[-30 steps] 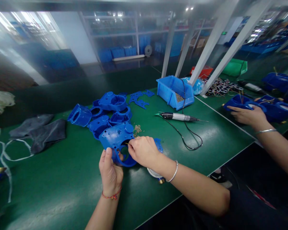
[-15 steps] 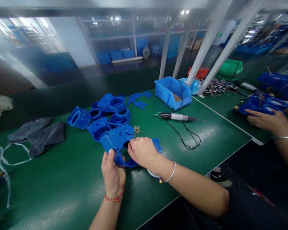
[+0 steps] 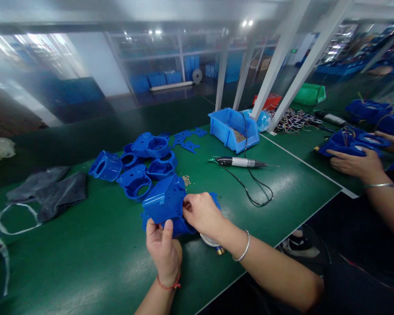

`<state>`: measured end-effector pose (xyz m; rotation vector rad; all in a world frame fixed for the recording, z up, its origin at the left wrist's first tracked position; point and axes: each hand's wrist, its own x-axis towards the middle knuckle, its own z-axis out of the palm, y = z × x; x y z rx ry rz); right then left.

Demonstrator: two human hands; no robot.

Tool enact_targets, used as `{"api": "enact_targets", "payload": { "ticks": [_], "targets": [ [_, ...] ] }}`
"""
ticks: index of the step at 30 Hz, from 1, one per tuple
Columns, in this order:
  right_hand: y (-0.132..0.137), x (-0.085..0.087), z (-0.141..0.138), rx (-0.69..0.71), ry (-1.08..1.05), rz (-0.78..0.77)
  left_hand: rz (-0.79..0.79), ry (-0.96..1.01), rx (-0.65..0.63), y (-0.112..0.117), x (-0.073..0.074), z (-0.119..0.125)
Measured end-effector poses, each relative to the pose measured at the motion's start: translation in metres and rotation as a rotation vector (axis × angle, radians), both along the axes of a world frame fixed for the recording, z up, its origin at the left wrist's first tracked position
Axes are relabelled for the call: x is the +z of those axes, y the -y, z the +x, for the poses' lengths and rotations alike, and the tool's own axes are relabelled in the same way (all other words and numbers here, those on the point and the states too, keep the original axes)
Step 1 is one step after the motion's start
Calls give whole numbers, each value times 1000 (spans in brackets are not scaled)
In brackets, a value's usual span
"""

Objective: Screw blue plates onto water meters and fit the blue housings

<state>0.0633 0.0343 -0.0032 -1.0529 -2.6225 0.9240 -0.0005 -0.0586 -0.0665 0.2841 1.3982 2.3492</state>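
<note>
A blue plastic housing [image 3: 166, 199] is tilted up on the green bench, its flat outer side towards me. My left hand [image 3: 166, 251] grips its near lower edge, thumb up in front and fingers closed round it. At the housing's right side, my right hand [image 3: 203, 214] is closed, with fingertips pinched together against it. What the pinch holds, if anything, is hidden. A small pile of screws [image 3: 186, 180] lies just behind the housing. Partly covered by my right hand are a flat blue plate [image 3: 215, 200] and a round part with a brass fitting [image 3: 220, 250].
More blue housings [image 3: 136, 181] and flat blue plates [image 3: 186, 141] lie behind. A blue bin [image 3: 221, 131] holds screws; an electric screwdriver [image 3: 243, 162] and its cable lie right. Dark grey sleeves [image 3: 62, 194] lie left. A co-worker's hand [image 3: 357, 164] holds a blue part at far right.
The housing has been tipped, so its flat side now faces me and its round opening has turned away. Both hands have shifted slightly right and nearer with it.
</note>
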Motion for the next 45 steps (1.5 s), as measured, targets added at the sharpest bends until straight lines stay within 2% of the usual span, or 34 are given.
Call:
{"api": "enact_targets", "payload": {
  "ticks": [5,9,14,16,19,21,23,25,27,29,32,35,37,39,42,45],
  "targets": [
    [2,-3,12,-23,-164,-211,-45,-139,17,0,-9,3],
    [2,-2,21,-129,-294,-338,-89,-270,3,4,-15,7],
    [-4,0,26,-193,-459,-618,-101,-582,-6,11,-16,7],
    [-6,4,28,-172,-495,-803,-90,-744,-53,12,-11,5],
    [-10,7,33,-188,-592,-1268,-88,-950,-170,13,-2,1],
    [-13,7,38,-231,-675,-1491,-91,-1035,-231,14,5,-1],
    [-15,4,42,-248,-714,-1520,-87,-1077,-263,15,13,-4],
    [-17,0,44,-244,-716,-1503,-111,-1077,-229,14,20,-10],
    [-18,-2,44,-237,-721,-1500,-211,-1060,-128,10,29,-20],
    [-18,-3,43,-226,-729,-1508,-358,-1086,-97,4,38,-33],
    [-18,-3,42,-216,-746,-1518,-479,-1217,-226,-6,48,-50],
    [-19,-5,43,-206,-764,-1524,-474,-1303,-306,-11,53,-56],
    [-20,-7,44,-189,-765,-1532,-473,-1286,-383,-13,55,-58],
    [-22,-9,44,-161,-745,-1549,-483,-1184,-506,-16,57,-59],
    [-26,-11,42,-114,-690,-1575,-457,-924,-711,-22,58,-62],
    [-30,-9,40,-93,-656,-1585,-369,-682,-810,-26,57,-62]
  ]
}}
